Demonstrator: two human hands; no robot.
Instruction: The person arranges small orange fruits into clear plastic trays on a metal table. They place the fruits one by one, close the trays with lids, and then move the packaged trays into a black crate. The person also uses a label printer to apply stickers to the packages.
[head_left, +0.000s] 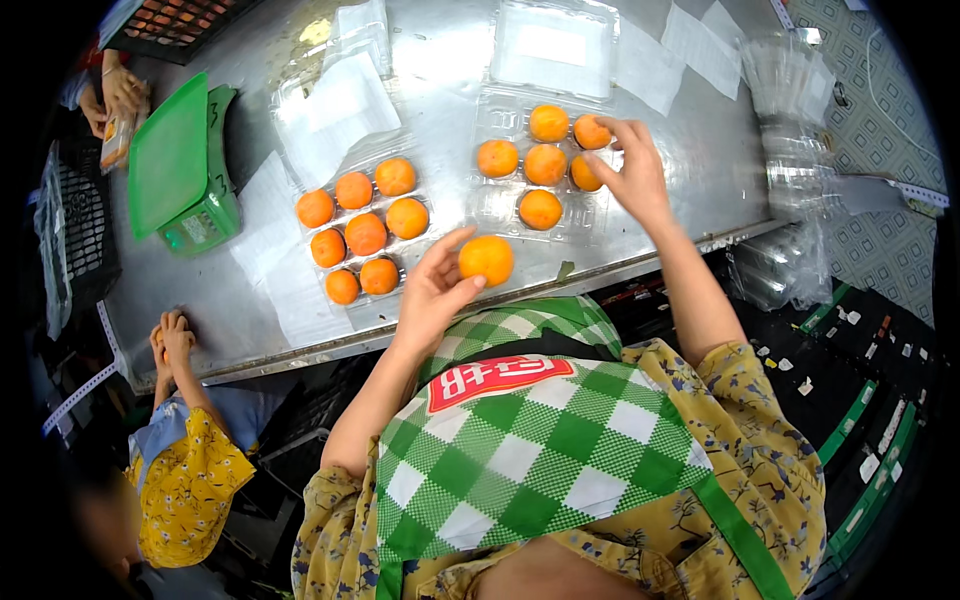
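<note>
My left hand (439, 296) holds an orange persimmon-like fruit (486, 261) between thumb and fingers, over the near edge of the metal table. My right hand (636, 169) reaches over the right side of a clear plastic clamshell tray (499, 206); its fingertips touch a fruit (592, 132) at the tray's upper right, and its thumb lies at another fruit (585, 174) just below. Several more fruits sit in this tray, among them one in the middle (545, 164). To the left, a second clear tray (390, 300) holds several fruits in rows, such as this one (366, 234).
A green scale (176, 165) stands at the left, beside black crates (82, 210). White paper sheets (341, 112) lie behind the left tray. Stacked clear containers (799, 150) stand at the table's right end. Co-workers' hands (176, 337) (120, 90) are at the left.
</note>
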